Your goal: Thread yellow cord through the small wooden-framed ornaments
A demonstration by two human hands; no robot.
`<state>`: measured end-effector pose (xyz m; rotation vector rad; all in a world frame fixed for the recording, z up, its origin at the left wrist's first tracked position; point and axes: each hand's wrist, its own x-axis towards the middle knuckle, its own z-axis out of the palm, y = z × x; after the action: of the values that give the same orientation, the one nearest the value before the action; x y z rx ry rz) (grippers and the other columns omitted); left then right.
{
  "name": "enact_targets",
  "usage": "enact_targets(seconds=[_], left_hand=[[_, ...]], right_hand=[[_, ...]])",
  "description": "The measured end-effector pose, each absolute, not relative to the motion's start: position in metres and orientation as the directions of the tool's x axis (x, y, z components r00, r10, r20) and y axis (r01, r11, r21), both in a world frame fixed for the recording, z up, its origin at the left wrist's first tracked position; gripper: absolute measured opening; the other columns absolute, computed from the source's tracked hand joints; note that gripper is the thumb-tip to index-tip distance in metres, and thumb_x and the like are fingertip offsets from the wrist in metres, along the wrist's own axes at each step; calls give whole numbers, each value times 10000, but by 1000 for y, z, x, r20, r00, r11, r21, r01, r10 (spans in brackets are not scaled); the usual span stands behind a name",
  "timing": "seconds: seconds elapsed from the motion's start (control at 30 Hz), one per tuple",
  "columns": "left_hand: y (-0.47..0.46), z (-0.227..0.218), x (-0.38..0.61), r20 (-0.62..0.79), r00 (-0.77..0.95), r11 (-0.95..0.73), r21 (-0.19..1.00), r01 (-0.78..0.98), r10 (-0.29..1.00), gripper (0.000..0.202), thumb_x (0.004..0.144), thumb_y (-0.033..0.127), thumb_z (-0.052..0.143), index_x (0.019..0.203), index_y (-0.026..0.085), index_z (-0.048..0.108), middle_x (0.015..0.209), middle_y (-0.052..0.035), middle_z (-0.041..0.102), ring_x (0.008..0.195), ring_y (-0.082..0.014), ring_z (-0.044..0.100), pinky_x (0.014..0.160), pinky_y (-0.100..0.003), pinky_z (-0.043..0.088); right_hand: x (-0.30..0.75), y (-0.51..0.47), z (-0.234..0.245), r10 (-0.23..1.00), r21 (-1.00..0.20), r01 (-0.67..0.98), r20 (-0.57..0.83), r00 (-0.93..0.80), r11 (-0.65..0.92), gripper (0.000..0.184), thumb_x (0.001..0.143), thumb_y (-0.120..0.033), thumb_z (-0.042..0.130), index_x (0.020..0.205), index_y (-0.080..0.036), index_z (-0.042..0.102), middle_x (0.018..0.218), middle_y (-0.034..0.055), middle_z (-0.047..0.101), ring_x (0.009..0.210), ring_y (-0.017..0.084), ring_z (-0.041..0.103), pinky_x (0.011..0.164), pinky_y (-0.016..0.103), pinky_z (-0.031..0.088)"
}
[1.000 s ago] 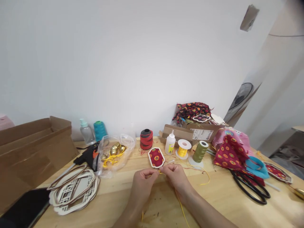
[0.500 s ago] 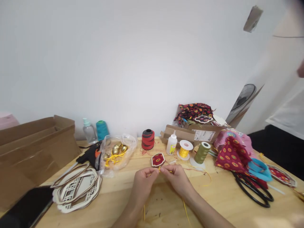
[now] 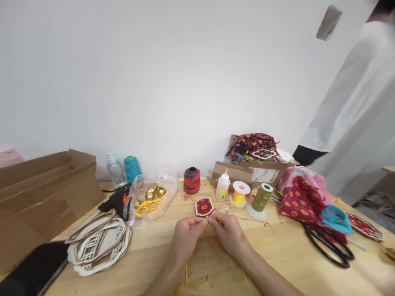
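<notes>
My left hand (image 3: 189,234) and my right hand (image 3: 227,231) meet over the middle of the table, thumbs and forefingers pinching a thin yellow cord (image 3: 207,219). Its loose ends hang down past both wrists. Just beyond the fingertips lies a small ornament (image 3: 204,206) of red patterned fabric in a pale wooden frame, and the cord runs close to its lower edge. Whether a knot sits between the fingers is too small to tell. Behind it stand a red and black thread spool (image 3: 191,181) and a white glue bottle (image 3: 222,186).
To the left are a cardboard box (image 3: 46,193), a phone (image 3: 33,267), wooden frames (image 3: 98,246), a glue gun (image 3: 115,199) and a bag of bells (image 3: 151,197). At right are yellow cord (image 3: 238,198), green thread (image 3: 262,198), scissors (image 3: 328,246) and red cloth (image 3: 300,201). A person (image 3: 354,82) stands beyond.
Both hands keep pinching the cord in nearly the same place. The right cord end has shifted slightly. At the right, a person in white has moved left further into view.
</notes>
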<state>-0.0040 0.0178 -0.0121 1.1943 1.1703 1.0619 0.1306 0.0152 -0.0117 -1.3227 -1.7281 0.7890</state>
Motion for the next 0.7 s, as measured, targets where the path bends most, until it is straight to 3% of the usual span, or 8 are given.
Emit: enact_targets(seconds=[0.07,0.17,0.3,0.4,0.5,0.7], left_hand=[[18,-10,-4,-135,56,137,990,-34,989,209,596,313,612,651,124,684,466,23,587,468,-105,477,492,-202,342],[20,-6,-4,-221,-16,219,973,-73,975,217,545,334,642,608,129,675,279,85,398,323,-69,346,383,-187,268],[20,-1,-4,-315,-48,308,945,-109,948,302,483,372,666,639,113,664,224,136,217,256,-33,170,314,-174,136],[20,0,-4,-346,-23,341,931,-129,938,327,479,389,662,648,110,644,232,146,194,258,-19,117,303,-166,77],[19,1,-6,-352,27,352,923,-153,936,312,496,405,656,614,118,622,242,147,190,257,-16,114,297,-162,56],[16,5,-10,-321,110,338,917,-211,941,292,523,396,656,610,121,614,266,147,198,268,-9,97,302,-166,41]], right_hand=[[130,15,-10,974,-887,406,181,-136,221,316,766,-345,416,553,-150,544,489,-34,349,483,90,289,454,193,240],[130,12,-6,978,-917,354,135,-157,183,304,752,-357,442,601,-139,592,501,-31,369,480,84,271,443,194,223],[129,7,3,952,-882,380,200,-232,278,344,766,-315,436,481,-142,524,479,-43,264,468,75,199,424,202,158],[129,4,8,911,-811,431,284,-300,395,378,778,-260,427,417,-146,427,482,-48,220,460,70,198,437,207,164],[130,5,8,912,-810,431,301,-278,399,385,783,-277,422,420,-149,414,477,-49,222,460,72,209,438,207,179],[133,10,3,956,-878,379,274,-104,293,342,760,-329,454,496,-138,556,457,-33,346,465,84,283,436,203,236]])
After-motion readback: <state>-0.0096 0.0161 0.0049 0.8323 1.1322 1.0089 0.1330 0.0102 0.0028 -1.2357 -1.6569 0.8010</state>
